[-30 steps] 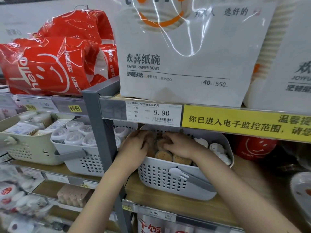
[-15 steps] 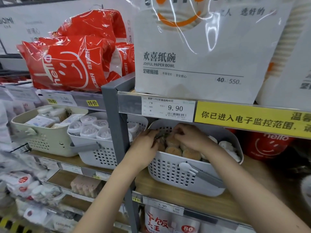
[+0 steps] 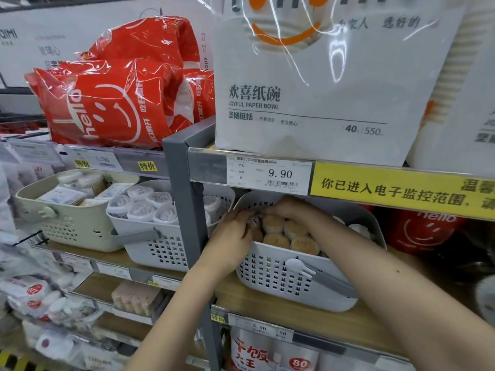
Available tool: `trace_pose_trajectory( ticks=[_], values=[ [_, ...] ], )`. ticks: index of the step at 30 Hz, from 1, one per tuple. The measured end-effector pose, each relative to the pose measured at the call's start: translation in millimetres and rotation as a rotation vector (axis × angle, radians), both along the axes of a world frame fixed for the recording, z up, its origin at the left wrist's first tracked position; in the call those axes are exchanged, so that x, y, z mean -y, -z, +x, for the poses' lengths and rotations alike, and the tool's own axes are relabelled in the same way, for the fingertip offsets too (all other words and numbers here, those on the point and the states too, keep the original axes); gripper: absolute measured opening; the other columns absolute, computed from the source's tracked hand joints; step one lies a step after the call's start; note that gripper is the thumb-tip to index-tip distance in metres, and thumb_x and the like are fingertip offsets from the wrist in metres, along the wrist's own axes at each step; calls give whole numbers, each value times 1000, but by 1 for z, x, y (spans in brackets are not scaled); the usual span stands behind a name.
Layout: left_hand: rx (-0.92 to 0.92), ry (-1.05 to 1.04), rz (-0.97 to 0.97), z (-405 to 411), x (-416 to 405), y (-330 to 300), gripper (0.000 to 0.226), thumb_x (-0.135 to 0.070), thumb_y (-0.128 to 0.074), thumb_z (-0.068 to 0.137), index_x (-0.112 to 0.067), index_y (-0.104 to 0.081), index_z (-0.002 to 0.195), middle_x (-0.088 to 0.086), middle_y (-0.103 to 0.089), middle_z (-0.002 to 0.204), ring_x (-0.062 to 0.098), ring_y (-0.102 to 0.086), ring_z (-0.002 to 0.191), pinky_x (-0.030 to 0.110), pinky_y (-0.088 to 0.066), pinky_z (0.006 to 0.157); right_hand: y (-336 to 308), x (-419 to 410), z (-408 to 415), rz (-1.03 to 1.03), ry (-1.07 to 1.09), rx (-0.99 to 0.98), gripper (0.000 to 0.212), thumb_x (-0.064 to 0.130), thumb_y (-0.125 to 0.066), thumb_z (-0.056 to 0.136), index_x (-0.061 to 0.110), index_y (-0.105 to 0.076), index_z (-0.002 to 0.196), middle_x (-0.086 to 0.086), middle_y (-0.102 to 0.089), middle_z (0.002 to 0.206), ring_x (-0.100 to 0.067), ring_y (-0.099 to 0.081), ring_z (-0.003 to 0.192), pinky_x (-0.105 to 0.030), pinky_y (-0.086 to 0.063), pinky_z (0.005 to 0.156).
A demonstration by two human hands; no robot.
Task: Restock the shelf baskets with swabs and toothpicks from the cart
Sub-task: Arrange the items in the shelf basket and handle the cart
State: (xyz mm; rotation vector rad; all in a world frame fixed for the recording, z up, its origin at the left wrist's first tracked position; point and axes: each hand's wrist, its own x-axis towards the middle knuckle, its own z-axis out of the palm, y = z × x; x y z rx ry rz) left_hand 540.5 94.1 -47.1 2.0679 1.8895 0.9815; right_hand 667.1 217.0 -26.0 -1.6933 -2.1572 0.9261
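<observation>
A matt white perforated plastic basket (image 3: 281, 279) is sitting on a smooth wood-look shelf board (image 3: 308, 317); glossy red film packs (image 3: 107, 103) are gleaming above.

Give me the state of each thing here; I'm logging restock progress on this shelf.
white basket: on shelf, holding brown-topped tubs
toothpick tubs: upright, packed together
left hand: inside the basket's left end, fingers among tubs
right hand: at the basket's back, fingers hidden
grey basket: filled with white-lidded tubs
cream basket: holding mixed packs

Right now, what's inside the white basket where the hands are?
The white basket holds round tan-topped tubs, with white-topped ones on its right side. The left hand and right hand cover its back-left corner, hiding what lies there.
</observation>
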Motion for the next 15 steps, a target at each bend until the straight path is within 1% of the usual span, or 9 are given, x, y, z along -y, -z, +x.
trace_pose_trajectory(
  ticks=[2, 4, 7, 8, 10, 11, 12, 13, 15],
  values=[
    [40, -9, 49, 2, -1, 6, 37, -11, -40, 97, -12, -47, 133, 6, -43, 138, 19, -33, 131, 11, -19, 100, -3, 0, -3, -22, -22, -12, 42, 34, -58, 94, 10, -54, 128, -11, -55, 130, -20, -56, 107, -24, -44, 89],
    [112, -27, 120, 7, 0, 13, 39, -14, -42, 97, -14, -43, 136, 4, -37, 142, 16, -28, 135, 9, -14, 104, -4, 1, -7, -67, -30, -52, 37, 24, -55, 96, 5, -53, 128, -12, -56, 124, -14, -54, 92, -15, -43, 77],
    [308, -87, 149, 14, 10, 25, 50, -29, -45, 97, -22, -32, 145, -3, -27, 150, 11, -20, 141, 26, -22, 113, -6, 2, -11, -86, -39, -39, 32, 21, -56, 96, 5, -55, 124, -9, -51, 105, -15, -46, 93, -26, -36, 77],
    [348, -98, 165, 15, 13, 28, 52, -32, -46, 97, -24, -31, 146, -5, -27, 151, 10, -21, 141, 27, -24, 112, -7, 2, -11, -93, -47, -43, 27, 21, -58, 94, 6, -58, 116, -7, -51, 102, -16, -49, 91, -26, -38, 76],
    [372, -109, 204, 18, 17, 31, 53, -35, -46, 97, -24, -29, 146, -7, -27, 151, 6, -21, 140, 22, -23, 110, -10, 4, -7, -133, -47, -88, 11, 23, -63, 90, 14, -58, 89, -3, -56, 90, -13, -52, 76, -24, -40, 64],
    [373, -111, 218, 19, 18, 30, 53, -35, -47, 97, -25, -29, 146, -10, -26, 150, 2, -21, 139, 20, -22, 108, -10, 5, -6, -127, -77, -96, 15, 23, -64, 89, 18, -55, 80, 0, -55, 83, -12, -52, 72, -23, -39, 59],
    [371, -112, 226, 19, 18, 30, 54, -35, -48, 97, -26, -28, 146, -12, -26, 148, -2, -20, 136, 18, -20, 107, -9, 5, -3, -89, -137, -94, 18, 22, -65, 89, 20, -53, 76, 1, -55, 80, -14, -53, 76, -22, -41, 60],
    [371, -111, 229, 19, 18, 30, 54, -34, -48, 96, -26, -28, 146, -13, -27, 147, -5, -20, 133, 16, -19, 106, -8, 3, -1, -27, -191, -105, 16, 19, -66, 88, 20, -54, 78, 0, -57, 84, -17, -56, 84, -24, -45, 67],
    [369, -109, 218, 17, 18, 32, 56, -36, -49, 96, -24, -28, 146, -11, -26, 150, -7, -19, 132, 16, -19, 106, -6, 4, 1, 47, -284, -195, 9, 14, -66, 88, 11, -60, 94, -6, -61, 99, -21, -57, 97, -25, -49, 82]
  ],
)
